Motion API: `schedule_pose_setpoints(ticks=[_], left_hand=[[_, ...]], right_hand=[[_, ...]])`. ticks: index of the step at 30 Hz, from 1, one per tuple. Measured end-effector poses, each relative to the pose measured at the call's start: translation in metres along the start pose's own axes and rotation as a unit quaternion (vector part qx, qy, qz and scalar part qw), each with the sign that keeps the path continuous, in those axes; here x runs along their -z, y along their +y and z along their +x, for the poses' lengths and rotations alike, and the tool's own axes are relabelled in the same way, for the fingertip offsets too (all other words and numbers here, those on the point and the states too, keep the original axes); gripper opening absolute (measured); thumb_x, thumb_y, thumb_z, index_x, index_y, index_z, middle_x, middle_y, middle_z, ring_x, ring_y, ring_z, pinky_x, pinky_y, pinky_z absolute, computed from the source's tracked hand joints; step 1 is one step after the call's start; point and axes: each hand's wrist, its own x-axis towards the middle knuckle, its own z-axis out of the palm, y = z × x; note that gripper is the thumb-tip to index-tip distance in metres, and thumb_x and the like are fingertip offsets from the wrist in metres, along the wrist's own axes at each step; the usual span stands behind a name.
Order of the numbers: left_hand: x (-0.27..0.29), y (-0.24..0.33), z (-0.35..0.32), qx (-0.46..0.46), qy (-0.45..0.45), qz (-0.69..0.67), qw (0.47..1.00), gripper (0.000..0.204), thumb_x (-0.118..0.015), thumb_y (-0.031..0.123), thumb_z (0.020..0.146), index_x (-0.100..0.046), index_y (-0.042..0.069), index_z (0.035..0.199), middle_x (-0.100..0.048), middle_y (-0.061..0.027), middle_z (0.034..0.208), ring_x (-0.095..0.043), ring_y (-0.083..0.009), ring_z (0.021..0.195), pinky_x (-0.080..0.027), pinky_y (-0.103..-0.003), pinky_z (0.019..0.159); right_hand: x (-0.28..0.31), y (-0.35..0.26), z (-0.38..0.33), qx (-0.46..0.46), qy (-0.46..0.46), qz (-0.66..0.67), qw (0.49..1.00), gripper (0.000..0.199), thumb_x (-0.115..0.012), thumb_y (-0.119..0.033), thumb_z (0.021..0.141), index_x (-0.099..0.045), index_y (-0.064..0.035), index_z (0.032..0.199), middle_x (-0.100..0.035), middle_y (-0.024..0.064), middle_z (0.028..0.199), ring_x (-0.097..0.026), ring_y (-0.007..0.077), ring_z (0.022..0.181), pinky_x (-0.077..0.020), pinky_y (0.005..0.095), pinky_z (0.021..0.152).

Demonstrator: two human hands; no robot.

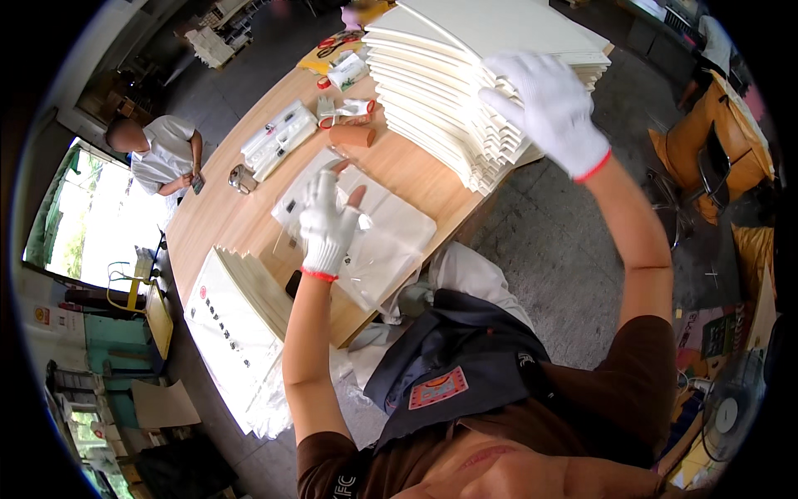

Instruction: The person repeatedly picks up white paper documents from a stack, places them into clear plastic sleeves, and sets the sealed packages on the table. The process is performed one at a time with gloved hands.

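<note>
My left hand [324, 226], in a white knit glove with a red cuff and bare thumb and fingertip, is held over clear plastic bags [386, 216] on the table. Its thumb and fingers are apart. My right hand [555, 112], in a similar glove, reaches to the near right corner of a tall stack of white folded sheets or booklets [424, 91]. Its fingers are stretched out and the thumb stands apart; whether it touches the stack I cannot tell. A pile of white printed packets in plastic [229, 324] lies left of my left arm.
The wooden table [224, 200] also bears a white tray [278, 140], a metal cup [242, 178], spare gloves [342, 110], an orange-brown block [352, 135], a white roll [347, 71] and scissors [339, 39]. Another person [162, 154] is at the far left. An office chair [706, 175] is at right.
</note>
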Motion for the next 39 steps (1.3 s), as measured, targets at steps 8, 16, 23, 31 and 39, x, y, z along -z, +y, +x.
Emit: schedule_pose_setpoints(ticks=[8,16,23,31,39], left_hand=[[-0.052,0.052,0.047,0.009,-0.119,-0.478,0.87,0.036,-0.052,0.008,0.093,-0.049,-0.004,0.127,-0.06,-0.0112,0.12,-0.06,-0.0194,0.105,-0.048,-0.03,0.091],[-0.044,0.135,0.097,0.303,-0.236,-0.767,0.515,0.041,-0.058,0.037,0.09,-0.054,0.003,0.113,-0.061,-0.0156,0.108,-0.063,-0.0232,0.079,-0.053,-0.035,0.075],[0.023,0.074,0.047,0.396,-0.21,-0.58,0.681,0.027,-0.058,0.021,0.084,-0.063,0.0,0.101,-0.063,-0.0126,0.098,-0.063,-0.0223,0.086,-0.052,-0.036,0.075],[0.041,0.088,-0.018,0.141,-0.185,-0.143,0.962,0.074,-0.063,0.022,0.077,-0.029,-0.006,0.136,-0.049,-0.0299,0.126,-0.053,-0.0414,0.113,-0.046,-0.039,0.093],[-0.044,0.125,-0.133,0.004,-0.112,-0.106,0.988,0.089,-0.08,0.028,0.062,-0.039,0.002,0.137,-0.031,-0.0242,0.145,-0.026,-0.046,0.135,-0.03,-0.054,0.106]], right_hand=[[-0.025,0.063,0.03,0.212,-0.116,-0.132,0.961,0.019,-0.052,-0.026,0.089,-0.063,-0.0169,0.103,-0.062,0.0019,0.098,-0.062,0.0203,0.088,-0.0509,0.0352,0.072],[0.071,-0.028,0.014,0.223,-0.05,-0.075,0.971,0.012,-0.06,-0.022,0.085,-0.062,-0.0123,0.093,-0.055,0.004,0.078,-0.059,0.0202,0.074,-0.0473,0.0325,0.061],[0.08,0.005,-0.01,-0.236,-0.265,0.215,0.91,0.051,-0.051,-0.032,0.095,-0.047,-0.0005,0.135,-0.059,0.0128,0.119,-0.057,0.0278,0.107,-0.043,0.0359,0.09],[-0.003,-0.068,-0.075,-0.23,-0.092,0.576,0.779,0.044,-0.055,-0.019,0.093,-0.049,0.005,0.13,-0.05,0.0115,0.133,-0.04,0.0192,0.128,-0.029,0.0316,0.108],[-0.052,-0.128,-0.156,-0.318,-0.117,0.56,0.756,0.027,-0.067,-0.02,0.087,-0.064,0.0027,0.101,-0.068,0.0123,0.084,-0.065,0.021,0.073,-0.0509,0.0324,0.067]])
